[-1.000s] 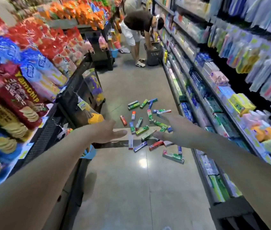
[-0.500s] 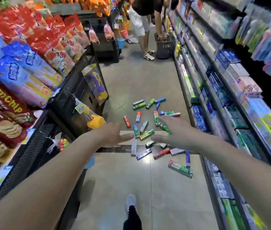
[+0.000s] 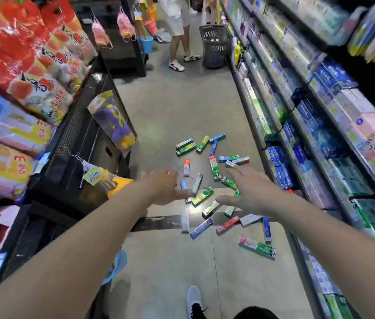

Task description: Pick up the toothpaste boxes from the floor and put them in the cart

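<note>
Between the snack rack on the left and the toiletry shelves on the right, the toothpaste boxes lie scattered on the floor. Left hand and right hand reach out above them, both spread and empty. Picking seems not yet begun; next the person must probably bend down and grasp a box. A basket stands far down the aisle.
</note>
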A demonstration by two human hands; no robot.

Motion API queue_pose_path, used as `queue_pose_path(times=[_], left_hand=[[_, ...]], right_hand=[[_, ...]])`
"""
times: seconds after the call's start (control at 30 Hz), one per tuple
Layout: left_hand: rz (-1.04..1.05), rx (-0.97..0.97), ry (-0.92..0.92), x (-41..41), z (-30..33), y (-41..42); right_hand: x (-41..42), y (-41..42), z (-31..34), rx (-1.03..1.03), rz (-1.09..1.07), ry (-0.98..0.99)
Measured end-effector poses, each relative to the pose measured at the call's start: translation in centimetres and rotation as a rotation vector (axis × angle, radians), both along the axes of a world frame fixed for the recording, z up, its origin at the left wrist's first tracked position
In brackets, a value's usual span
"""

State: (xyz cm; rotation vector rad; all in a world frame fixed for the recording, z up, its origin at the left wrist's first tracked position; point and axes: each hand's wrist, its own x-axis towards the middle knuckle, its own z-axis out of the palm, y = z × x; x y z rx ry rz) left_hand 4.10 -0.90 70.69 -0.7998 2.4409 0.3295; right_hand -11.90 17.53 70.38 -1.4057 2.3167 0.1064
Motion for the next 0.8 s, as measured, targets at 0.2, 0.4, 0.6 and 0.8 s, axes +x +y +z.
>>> queue_pose_path(times=[0.2, 0.4, 0.6, 0.8], left_hand=[[-0.064, 0.02, -0.065, -5.9, -4.5, -4.7], [-0.115, 0.017, -0.146, -11.4, -10.3, -7.8], [-0.127, 0.066, -0.228, -15.4, -20.4, -10.2], [-0.144, 0.096, -0.281, -17.3, -35.1, -12.5]], right_hand=[[-5.2, -4.5, -4.9, 0.039, 0.007, 0.028], [-10.8, -7.5, -11.0, 0.096, 0.016, -0.031], [-15.7, -9.7, -20.4, 0.205, 0.003, -0.052], [-17.5, -10.3, -34.5, 0.284, -0.062, -0.094]])
